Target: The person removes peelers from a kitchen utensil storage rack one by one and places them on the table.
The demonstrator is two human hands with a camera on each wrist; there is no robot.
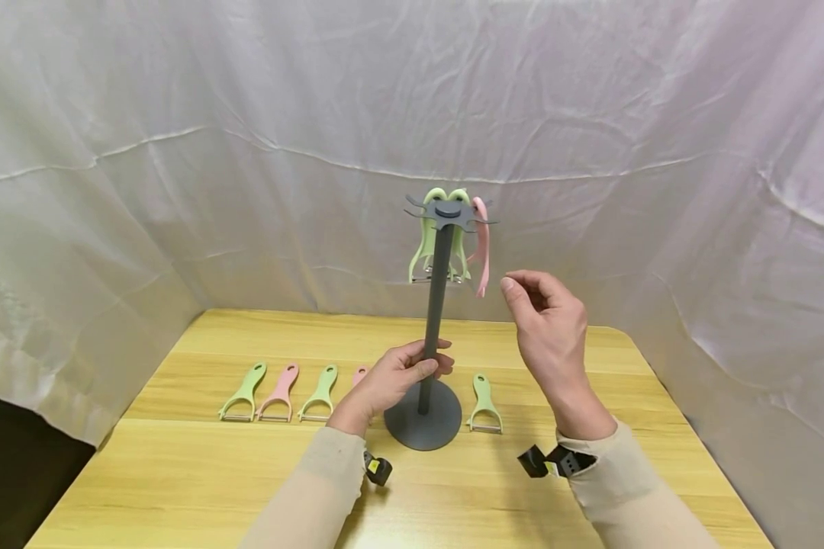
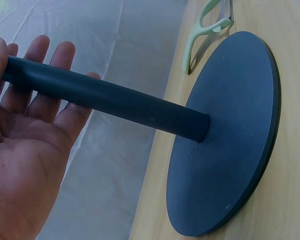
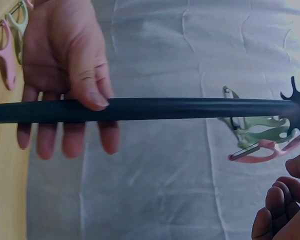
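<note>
A stand (image 1: 439, 293) rests on a table (image 1: 178, 480), curtain (image 1: 357, 91) behind. Three peelers (image 1: 483, 244) hang at its top; four peelers (image 1: 246, 390) lie in a row to its left, one peeler (image 1: 483, 396) to its right. Left hand (image 1: 391, 375) around the stand, right hand (image 1: 556, 332) right of it.

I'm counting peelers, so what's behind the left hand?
In the head view, a pink peeler pokes out behind the left hand. Its top shows; most of the rest is covered, so I can't tell what else hides there.

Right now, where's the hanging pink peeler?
In the head view, the pink peeler hangs on the right side of the stand's top, beside two green peelers and left of the right hand.
</note>
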